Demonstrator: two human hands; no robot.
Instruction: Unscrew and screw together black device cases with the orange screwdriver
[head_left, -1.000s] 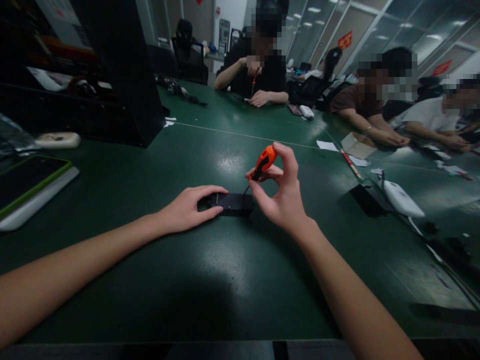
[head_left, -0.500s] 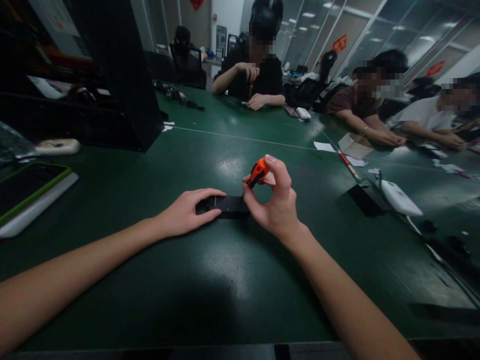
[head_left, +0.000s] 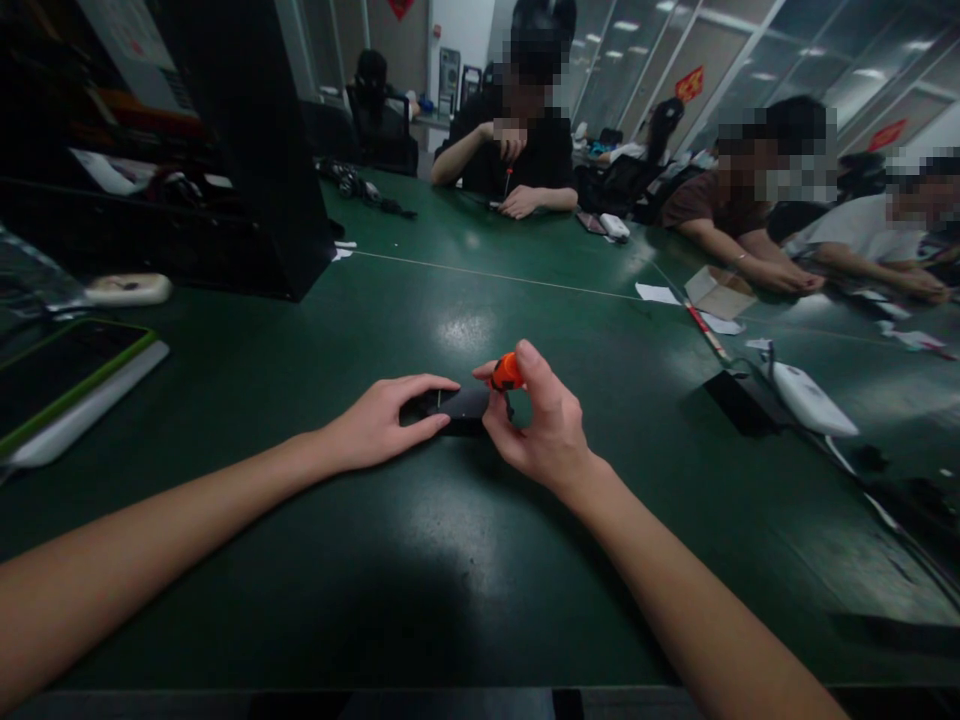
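Observation:
A small black box-shaped device (head_left: 466, 404) lies flat on the green table (head_left: 315, 600) in front of me. My left hand (head_left: 401, 415) grips its left end, thumb on the near side and fingers along the far side. An orange and black screwdriver (head_left: 508, 372) is held in my right hand (head_left: 541, 415), over the device's right end. Its handle is tilted, with the thumb or a finger near the top. The tip is hidden behind my fingers, so I cannot tell whether it touches a screw.
At left lie a green-edged phone (head_left: 75, 375) on a white slab and a beige object (head_left: 131, 289), beside a black upright panel (head_left: 277, 200). At right are a white device with a cable (head_left: 814, 398) and an open carton (head_left: 720, 292). Other people sit across the table.
The screwdriver handle has come down lower over the device, my right hand's fingers shifting with it. My left hand keeps its grip. The whole view has moved slightly.

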